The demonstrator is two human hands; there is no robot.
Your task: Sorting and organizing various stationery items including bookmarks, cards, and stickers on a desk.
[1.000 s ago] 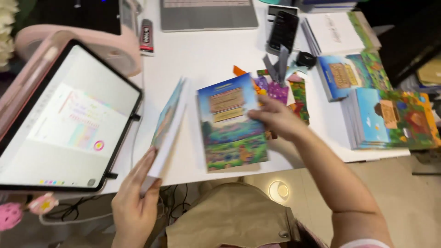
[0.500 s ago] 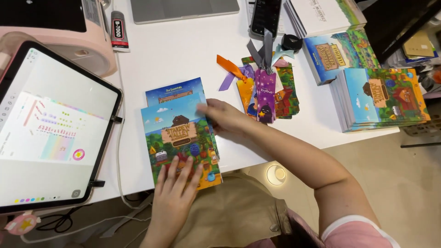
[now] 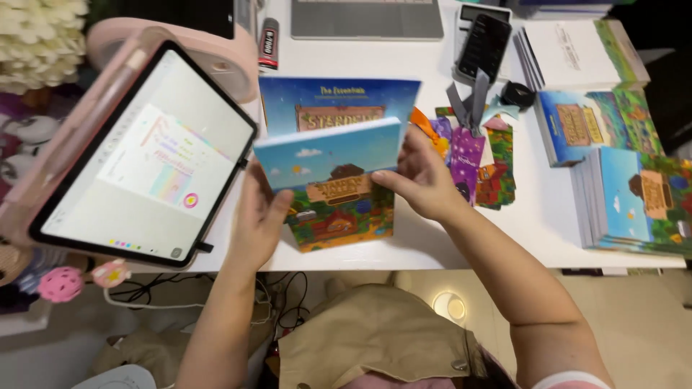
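I hold two colourful printed booklets together above the white table (image 3: 360, 57). The front booklet (image 3: 335, 189) shows a blue sky over a farm scene. Behind it stands a second booklet (image 3: 339, 101) with a dark blue cover, sticking up higher. My left hand (image 3: 259, 220) grips their left edge. My right hand (image 3: 418, 176) grips the right edge, thumb across the front cover. Just right of my right hand lies a fan of ribboned bookmarks (image 3: 476, 148).
A tablet (image 3: 148, 155) with a lit screen leans at the left in a pink case. Stacks of similar booklets (image 3: 634, 194) sit at the right. A phone (image 3: 484, 43), a laptop (image 3: 366, 18), a glue tube (image 3: 269, 42) and a pink machine (image 3: 216, 50) line the back.
The two booklets lay on the table with my left hand pressing the front one. Now both hands have lifted them upright, squared together.
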